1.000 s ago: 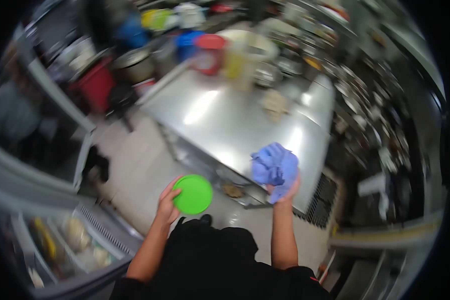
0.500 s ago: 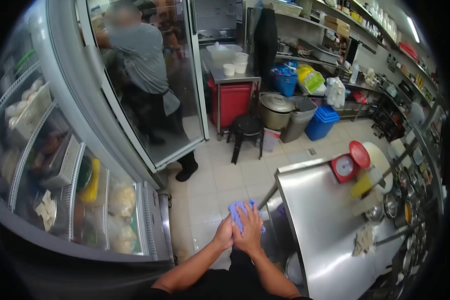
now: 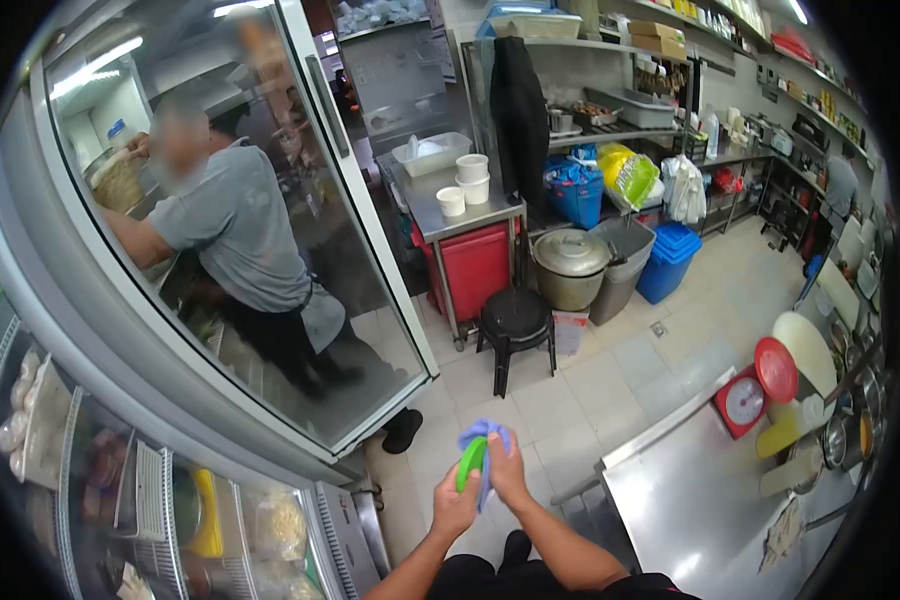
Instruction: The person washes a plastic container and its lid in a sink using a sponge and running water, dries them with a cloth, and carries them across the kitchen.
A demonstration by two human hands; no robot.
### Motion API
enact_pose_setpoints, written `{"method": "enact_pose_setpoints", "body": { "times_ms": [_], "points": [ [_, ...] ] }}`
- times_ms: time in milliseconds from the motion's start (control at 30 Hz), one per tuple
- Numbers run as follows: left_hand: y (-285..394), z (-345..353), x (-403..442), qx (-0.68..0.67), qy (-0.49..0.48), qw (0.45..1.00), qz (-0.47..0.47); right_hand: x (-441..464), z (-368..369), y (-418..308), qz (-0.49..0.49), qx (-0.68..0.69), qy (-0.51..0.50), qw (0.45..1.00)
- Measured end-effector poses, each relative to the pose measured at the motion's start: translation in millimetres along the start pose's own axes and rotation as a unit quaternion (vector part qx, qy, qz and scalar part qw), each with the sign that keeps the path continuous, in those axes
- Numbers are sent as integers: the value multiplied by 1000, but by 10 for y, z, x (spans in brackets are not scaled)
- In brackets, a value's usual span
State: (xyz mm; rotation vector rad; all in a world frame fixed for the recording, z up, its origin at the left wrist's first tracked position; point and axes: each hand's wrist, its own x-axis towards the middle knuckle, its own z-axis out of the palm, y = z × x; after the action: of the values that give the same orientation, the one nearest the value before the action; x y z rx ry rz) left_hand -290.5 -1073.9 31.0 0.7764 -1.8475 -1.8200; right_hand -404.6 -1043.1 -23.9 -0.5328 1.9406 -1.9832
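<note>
Near the bottom middle, my left hand [image 3: 456,503] grips a round green lid [image 3: 472,463], which is turned nearly edge-on. Close beside it, my right hand [image 3: 509,470] holds a crumpled purple-blue cloth [image 3: 483,432] against the lid. Part of the cloth hangs down between my two hands. Both hands are above the tiled floor, in front of my dark clothing.
Left, a fridge with a glass door [image 3: 371,235] stands open; a person [image 3: 238,225] shows through the glass. A steel table [image 3: 670,500] with a red scale [image 3: 742,402] is at the right. Ahead are a black stool [image 3: 515,318], a large pot [image 3: 571,262] and a blue bin [image 3: 669,262].
My hands were apart, came together around the cloth, and now show the green lid upright between them. The view has swung toward the fridge door and the floor ahead.
</note>
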Motion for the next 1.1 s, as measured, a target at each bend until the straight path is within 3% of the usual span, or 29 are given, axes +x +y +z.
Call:
{"method": "enact_pose_setpoints", "body": {
  "times_ms": [33,100,133,167,200,233,300,333,367,433,467,500,533,600,667,733,767,833,933,1000,1033,1067,1100],
  "points": [
    [144,-49,91,61,49,997,0,81,125,89,110,84,-41,990],
    [223,-142,462,113,110,987,18,88,496,296,196,326,-92,920],
    [98,-178,633,124,127,980,92,173,593,289,184,324,-107,922],
    [-25,-232,812,138,144,966,161,201,663,217,244,407,-115,873],
    [-140,-287,1025,140,154,963,170,298,758,181,307,483,-121,811],
    [-241,-339,1178,124,118,960,223,458,809,252,308,487,-127,808],
    [-287,-486,1394,117,74,952,273,801,831,410,331,372,-112,860],
    [-205,-498,1476,106,26,976,188,917,865,401,329,375,-110,860],
    [-166,-486,1558,89,-23,991,100,1016,848,401,278,381,-62,880],
    [-206,-405,1875,78,-30,988,132,1355,840,357,113,371,18,921],
    [-202,-298,2084,69,-35,985,157,1558,820,373,97,366,21,925],
    [29,-216,2208,64,-25,988,142,1675,817,428,24,188,114,975],
    [-14,-201,2415,67,-58,986,143,1728,824,456,-36,5,219,975],
    [-199,-49,2961,166,-99,981,-24,1783,781,292,-105,-91,198,970],
    [-247,106,3373,-97,-160,978,-90,2023,673,302,-157,-131,193,960],
    [-254,403,3669,-211,-216,950,-79,2373,492,428,-180,-170,219,944],
    [-288,549,3827,-200,-248,946,-66,2614,346,438,-194,-194,240,931],
    [-358,914,4110,-182,-303,934,-55,3091,-10,436,-187,-195,293,917],
    [-364,1465,4624,-75,-334,937,62,3769,-547,481,-176,-161,337,911],
    [-311,1716,4907,-4,-340,930,140,4105,-812,551,15,-50,375,926],
    [-112,1849,4908,28,-342,923,174,4245,-956,631,21,-32,381,924],
    [104,2030,4921,106,-290,948,73,4355,-1062,708,29,-33,392,919],
    [22,2307,5107,10,-270,959,86,4467,-1176,735,39,63,386,920]
  ]
}}
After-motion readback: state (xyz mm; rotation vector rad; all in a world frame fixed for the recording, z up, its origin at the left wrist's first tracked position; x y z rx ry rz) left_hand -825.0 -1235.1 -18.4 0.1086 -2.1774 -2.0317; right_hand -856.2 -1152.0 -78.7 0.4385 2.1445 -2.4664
